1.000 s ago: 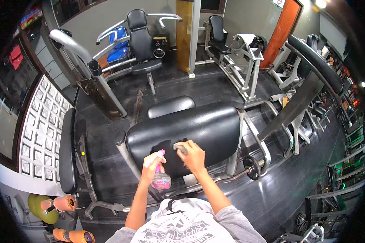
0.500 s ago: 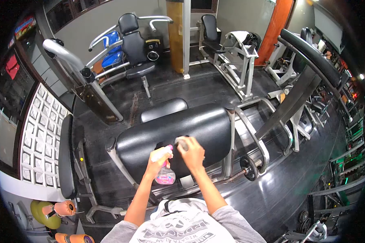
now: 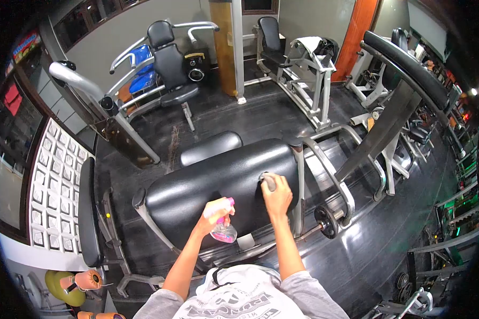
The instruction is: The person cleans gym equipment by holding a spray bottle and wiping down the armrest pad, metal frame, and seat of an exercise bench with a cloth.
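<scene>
My left hand (image 3: 215,215) is wrapped round the neck of a clear spray bottle (image 3: 224,234) with a pink trigger head and pink liquid at the bottom. The bottle hangs over the near edge of a black padded bench (image 3: 197,183), its nozzle pointing to the right. My right hand (image 3: 277,196) is closed on a greyish cloth (image 3: 270,182), bunched up and mostly covered by the fingers. That hand is at the right part of the pad; whether the cloth presses on it I cannot tell.
A smaller black pad (image 3: 212,149) lies just beyond the bench. A barbell plate (image 3: 326,221) is at the right, beside grey metal frames. Farther back stands a seated machine (image 3: 170,64). An upright black pad (image 3: 89,212) is at the left.
My right hand has moved to the right across the bench pad with the cloth. My left hand has shifted slightly right and tilted the spray bottle. The view has turned a little.
</scene>
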Motion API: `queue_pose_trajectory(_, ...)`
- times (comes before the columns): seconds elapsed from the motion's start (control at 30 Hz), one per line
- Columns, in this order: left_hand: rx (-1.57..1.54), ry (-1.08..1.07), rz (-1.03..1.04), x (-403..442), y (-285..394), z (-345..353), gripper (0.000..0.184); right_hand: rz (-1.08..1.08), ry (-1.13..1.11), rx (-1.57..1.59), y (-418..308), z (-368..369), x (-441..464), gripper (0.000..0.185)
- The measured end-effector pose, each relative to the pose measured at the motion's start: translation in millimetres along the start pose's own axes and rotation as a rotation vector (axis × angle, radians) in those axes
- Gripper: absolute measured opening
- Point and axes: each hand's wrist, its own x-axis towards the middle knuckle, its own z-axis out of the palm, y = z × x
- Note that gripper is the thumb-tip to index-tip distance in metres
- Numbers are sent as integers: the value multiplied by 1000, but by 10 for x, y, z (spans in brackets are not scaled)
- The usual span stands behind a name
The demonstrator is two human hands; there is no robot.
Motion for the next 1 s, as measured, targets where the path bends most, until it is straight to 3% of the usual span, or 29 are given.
queue_pose_trajectory(0.1,54,-179,-19,50,9,20,25,-117,-118,98,-162,44,-202,25)
queue_pose_trajectory(0.27,127,-144,-86,209,2,164,22,-171,-232,92,-25,-79,-300,26)
queue_pose_trajectory(0.4,166,11,-90,334,-27,295,15,-53,-72,56,294,-236,16,25)
queue_pose_trajectory(0.6,191,12,-121,352,-67,299,16,35,134,7,274,-177,254,22)
queue_pose_trajectory(0.83,131,10,-158,324,-70,230,16,-115,-173,113,25,-89,-145,28)
queue_pose_trajectory(0.93,127,-4,-163,323,-71,201,16,-144,-148,19,240,-245,31,29)
queue_pose_trajectory(1.0,119,-5,-172,322,-75,180,16,-19,-48,27,333,-361,225,24)
